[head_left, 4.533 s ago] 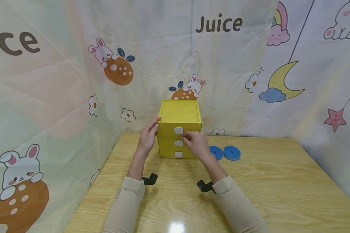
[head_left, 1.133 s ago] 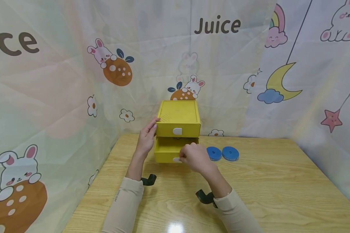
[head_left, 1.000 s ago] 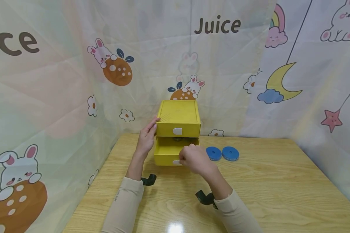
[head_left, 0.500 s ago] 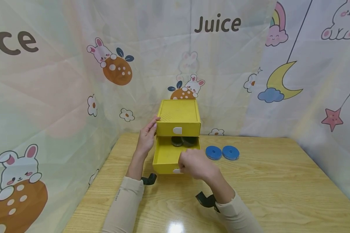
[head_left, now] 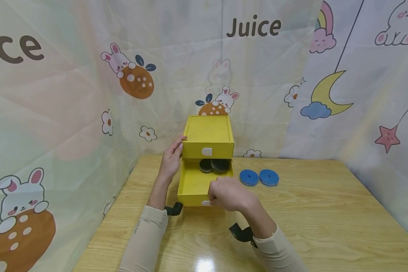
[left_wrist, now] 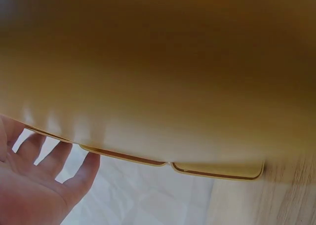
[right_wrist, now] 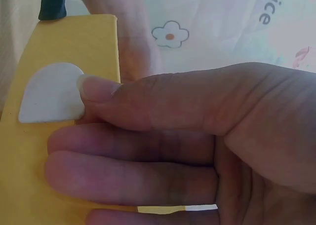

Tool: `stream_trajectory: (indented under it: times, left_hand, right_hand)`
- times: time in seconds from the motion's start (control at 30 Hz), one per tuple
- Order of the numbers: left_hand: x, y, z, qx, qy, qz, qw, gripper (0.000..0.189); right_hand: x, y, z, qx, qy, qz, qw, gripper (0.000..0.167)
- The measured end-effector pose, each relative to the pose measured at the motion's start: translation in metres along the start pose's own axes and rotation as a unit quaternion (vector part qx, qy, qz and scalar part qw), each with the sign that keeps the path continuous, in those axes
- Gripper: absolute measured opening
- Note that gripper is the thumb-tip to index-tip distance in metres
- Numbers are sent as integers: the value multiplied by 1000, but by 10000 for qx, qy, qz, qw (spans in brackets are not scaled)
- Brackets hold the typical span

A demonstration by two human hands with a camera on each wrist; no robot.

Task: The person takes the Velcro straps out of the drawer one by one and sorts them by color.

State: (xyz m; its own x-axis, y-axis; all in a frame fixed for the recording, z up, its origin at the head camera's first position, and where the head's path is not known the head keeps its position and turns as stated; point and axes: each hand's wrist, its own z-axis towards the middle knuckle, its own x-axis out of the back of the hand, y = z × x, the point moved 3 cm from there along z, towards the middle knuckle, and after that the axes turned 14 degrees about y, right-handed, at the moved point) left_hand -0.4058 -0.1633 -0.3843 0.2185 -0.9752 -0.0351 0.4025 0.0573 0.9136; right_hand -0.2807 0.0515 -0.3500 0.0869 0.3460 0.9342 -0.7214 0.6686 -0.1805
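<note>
A yellow drawer cabinet [head_left: 208, 129] stands on the wooden table, its middle drawer [head_left: 192, 181] pulled well out toward me. My right hand [head_left: 229, 193] pinches that drawer's white handle [right_wrist: 52, 94] between thumb and index finger, the other fingers lying curled along the drawer front. At the cabinet's upper left edge, my left hand [head_left: 170, 162] rests with extended fingers against the side; in the left wrist view its fingertips [left_wrist: 91, 161] touch the yellow wall. Two black round discs [head_left: 206, 166] lie at the back of the drawer, the right one partly under the cabinet's top section.
Two flat blue discs [head_left: 249, 177] with small centre holes lie side by side on the table [head_left: 312, 211], right of the cabinet. The top drawer [head_left: 193, 150] is closed. A printed cloth [head_left: 176, 75] hangs behind and at both sides.
My right hand has moved from the closed cabinet front toward me, drawing the middle drawer out. The black discs inside have come into sight. My left hand has stayed at the cabinet's side.
</note>
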Motion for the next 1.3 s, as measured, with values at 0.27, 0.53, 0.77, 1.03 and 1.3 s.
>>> stream_trajectory:
  times: [0.27, 0.53, 0.77, 1.03, 1.3]
  left_hand:
    - [1, 1, -2, -208, -1, 59, 9998, 38]
    - [1, 0, -1, -211, 10, 51, 9998, 38]
    - [1, 1, -1, -97, 4, 31, 9999, 39]
    - [1, 2, 1, -7, -11, 74, 10000, 39]
    - [0, 20, -8, 120, -69, -7, 9999, 40]
  right_hand:
    - [13, 9, 1, -79, 601, 740, 9954, 20]
    - [15, 36, 8, -883, 1975, 915, 9720, 9]
    - [-2, 57, 17, -1187, 1886, 317, 9743, 36]
    - [-14, 70, 22, -1466, 1793, 25, 9728, 43]
    - [-21, 75, 24, -1498, 1782, 29, 9725, 46]
